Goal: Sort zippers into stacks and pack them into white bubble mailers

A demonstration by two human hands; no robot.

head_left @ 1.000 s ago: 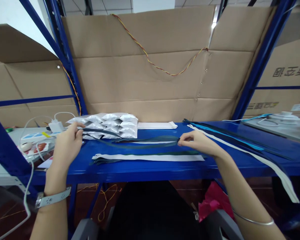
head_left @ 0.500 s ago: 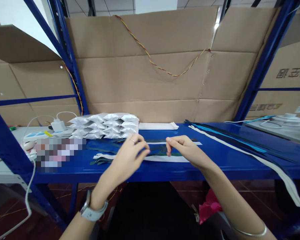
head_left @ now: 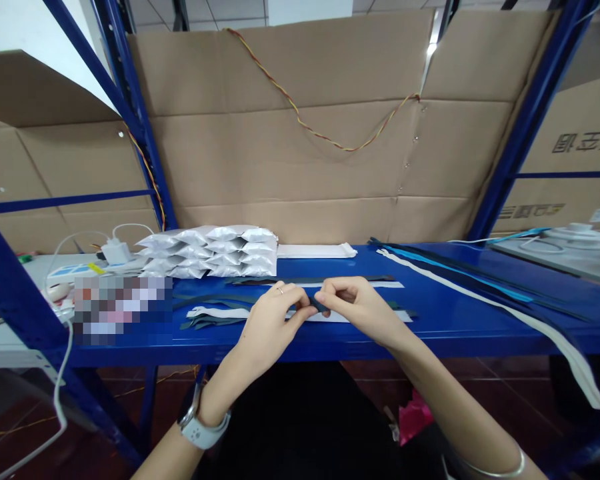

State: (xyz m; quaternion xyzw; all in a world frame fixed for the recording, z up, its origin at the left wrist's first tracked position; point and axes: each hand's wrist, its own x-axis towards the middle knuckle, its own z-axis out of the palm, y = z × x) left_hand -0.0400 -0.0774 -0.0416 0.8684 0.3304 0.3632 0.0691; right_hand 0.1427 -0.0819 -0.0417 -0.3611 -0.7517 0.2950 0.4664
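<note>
My left hand, with a ring and a watch at the wrist, is closed, thumb and fingers pinched on one side of a short dark piece of strip. My right hand pinches the same piece from the other side, fingertips close to those of the left. It looks like zipper tape; most of it is hidden by my fingers. Beneath both hands lie a white zipper strip and several dark green strips. Behind my hands, another dark strip stretches across the blue table.
Silvery packets are stacked at the back left, beside a flat white packet. A long white strip and a blue strip run along the right, the white one hanging over the edge. A cardboard panel closes the back.
My hands have come together from apart and now meet at the dark strip. The left hand moved right, and the right hand shifted slightly left.
</note>
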